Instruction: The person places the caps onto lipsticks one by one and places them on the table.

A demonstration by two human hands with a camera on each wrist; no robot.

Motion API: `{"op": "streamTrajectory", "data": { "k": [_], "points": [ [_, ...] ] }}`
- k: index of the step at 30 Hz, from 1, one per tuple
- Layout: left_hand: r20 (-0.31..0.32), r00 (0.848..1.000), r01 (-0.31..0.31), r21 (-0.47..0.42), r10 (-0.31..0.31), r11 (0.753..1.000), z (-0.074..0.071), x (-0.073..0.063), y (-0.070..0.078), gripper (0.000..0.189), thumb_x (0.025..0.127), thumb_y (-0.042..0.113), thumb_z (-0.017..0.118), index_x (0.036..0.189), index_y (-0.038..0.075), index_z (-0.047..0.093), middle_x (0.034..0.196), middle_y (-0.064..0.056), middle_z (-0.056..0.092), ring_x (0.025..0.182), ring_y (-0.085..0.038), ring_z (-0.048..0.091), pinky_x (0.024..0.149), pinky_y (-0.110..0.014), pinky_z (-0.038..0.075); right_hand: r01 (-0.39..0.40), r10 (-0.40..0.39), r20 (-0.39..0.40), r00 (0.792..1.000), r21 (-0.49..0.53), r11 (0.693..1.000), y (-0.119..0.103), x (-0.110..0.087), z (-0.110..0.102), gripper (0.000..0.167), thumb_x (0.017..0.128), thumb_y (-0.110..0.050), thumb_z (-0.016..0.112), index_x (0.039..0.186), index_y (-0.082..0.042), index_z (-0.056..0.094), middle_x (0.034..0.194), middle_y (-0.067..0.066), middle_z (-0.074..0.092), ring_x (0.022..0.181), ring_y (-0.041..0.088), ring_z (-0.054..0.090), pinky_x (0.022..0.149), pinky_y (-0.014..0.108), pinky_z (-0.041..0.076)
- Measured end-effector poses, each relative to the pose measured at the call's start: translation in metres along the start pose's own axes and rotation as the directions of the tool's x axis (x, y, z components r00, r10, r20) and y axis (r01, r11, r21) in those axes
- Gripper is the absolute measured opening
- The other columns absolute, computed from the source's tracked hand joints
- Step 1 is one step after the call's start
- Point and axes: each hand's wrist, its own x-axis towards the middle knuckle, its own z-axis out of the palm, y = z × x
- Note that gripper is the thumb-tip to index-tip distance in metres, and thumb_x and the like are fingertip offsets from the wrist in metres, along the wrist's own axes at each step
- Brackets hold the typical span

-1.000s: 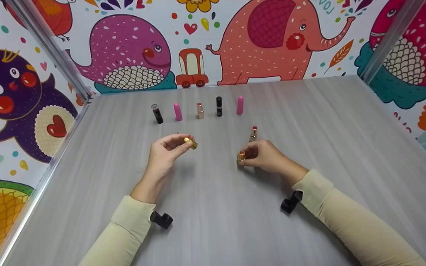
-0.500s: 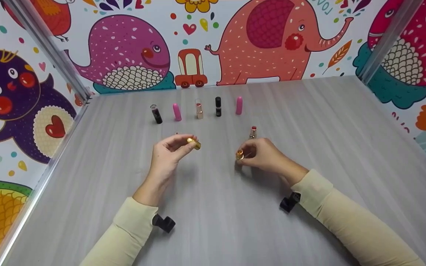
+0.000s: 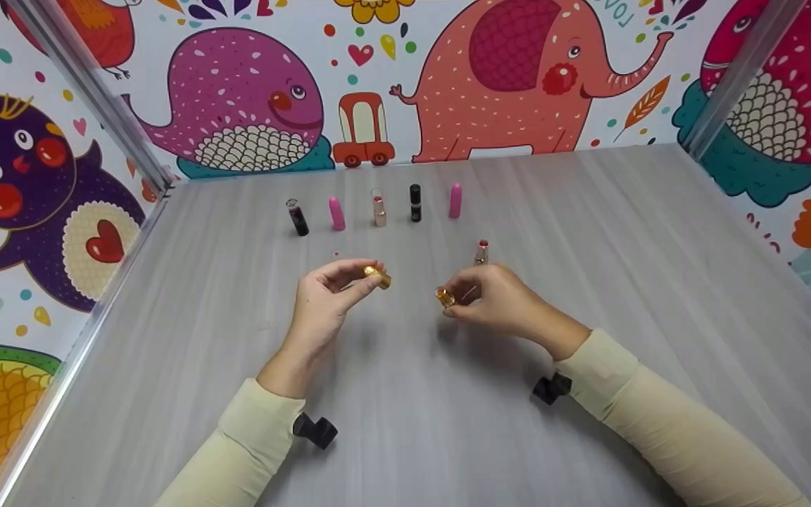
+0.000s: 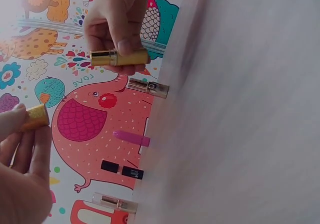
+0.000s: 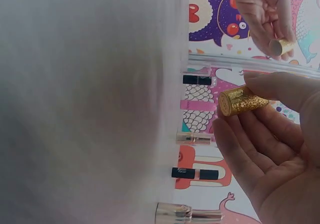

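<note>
My left hand (image 3: 324, 303) pinches a short gold lipstick cap (image 3: 377, 277) between thumb and fingers above the table. To its right, my right hand (image 3: 500, 301) holds a gold lipstick tube (image 3: 445, 296), tilted, with its upper end toward the cap. Cap and tube are apart. The right wrist view shows the textured gold base (image 5: 242, 102) of the tube in the fingers. In the left wrist view the tube (image 4: 117, 57) has a shiny gold upper section. Just behind the right hand stands a lipstick with a red tip (image 3: 482, 251), its lower part hidden.
Along the back of the grey table (image 3: 391, 415) stand a black lipstick with a clear top (image 3: 298, 218), a pink one (image 3: 336, 213), a rose-gold one (image 3: 379, 211), a black one (image 3: 415, 203) and another pink one (image 3: 455, 201). Printed walls enclose the table.
My left hand has moved slightly right with the cap. My right hand has shifted left and tilted the gold tube toward the cap, so the two are closer together.
</note>
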Motion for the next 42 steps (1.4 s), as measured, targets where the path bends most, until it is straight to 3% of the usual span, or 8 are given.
{"op": "streamTrajectory", "data": {
  "k": [12, 19, 26, 42],
  "points": [
    [0.022, 1.000, -0.022, 0.005, 0.022, 1.000, 0.006, -0.002, -0.002, 0.018, 0.092, -0.002, 0.082, 0.110, -0.001, 0.079, 0.111, -0.011, 0.080, 0.107, -0.019, 0.075, 0.094, -0.030, 0.061, 0.026, -0.026, 0.007, 1.000, -0.012, 1.000, -0.018, -0.006, 0.003, 0.014, 0.089, -0.010, 0.088, 0.100, -0.007, 0.080, 0.097, 0.000, 0.078, 0.087, 0.014, 0.074, 0.078, 0.032, 0.062],
    [0.044, 0.999, -0.020, -0.016, 0.021, 1.000, 0.010, -0.005, -0.004, 0.018, 0.092, -0.003, 0.081, 0.110, -0.003, 0.079, 0.112, -0.013, 0.079, 0.107, -0.021, 0.075, 0.096, -0.031, 0.061, 0.067, -0.067, 0.011, 0.998, 0.002, 0.998, -0.024, -0.008, 0.006, 0.014, 0.089, -0.009, 0.088, 0.099, -0.006, 0.080, 0.096, 0.001, 0.078, 0.088, 0.014, 0.073, 0.082, 0.039, 0.065],
    [0.069, 0.998, -0.007, -0.027, 0.009, 1.000, 0.016, -0.009, -0.006, 0.019, 0.092, -0.003, 0.081, 0.111, -0.002, 0.079, 0.112, -0.012, 0.079, 0.107, -0.021, 0.075, 0.096, -0.032, 0.060, 0.062, -0.062, 0.022, 0.998, 0.017, 0.998, -0.024, -0.008, 0.011, 0.014, 0.088, -0.010, 0.089, 0.098, -0.007, 0.080, 0.093, 0.000, 0.077, 0.087, 0.012, 0.072, 0.083, 0.039, 0.064],
    [0.149, 0.988, -0.044, 0.008, 0.043, 0.999, 0.024, -0.015, -0.012, 0.020, 0.093, -0.005, 0.080, 0.112, -0.009, 0.076, 0.109, -0.012, 0.079, 0.106, -0.020, 0.074, 0.093, -0.031, 0.061, 0.064, -0.064, 0.033, 0.997, 0.008, 0.998, -0.022, -0.006, 0.014, 0.014, 0.087, -0.009, 0.090, 0.097, -0.006, 0.080, 0.090, 0.000, 0.077, 0.087, 0.014, 0.073, 0.083, 0.038, 0.065]
  ]
}}
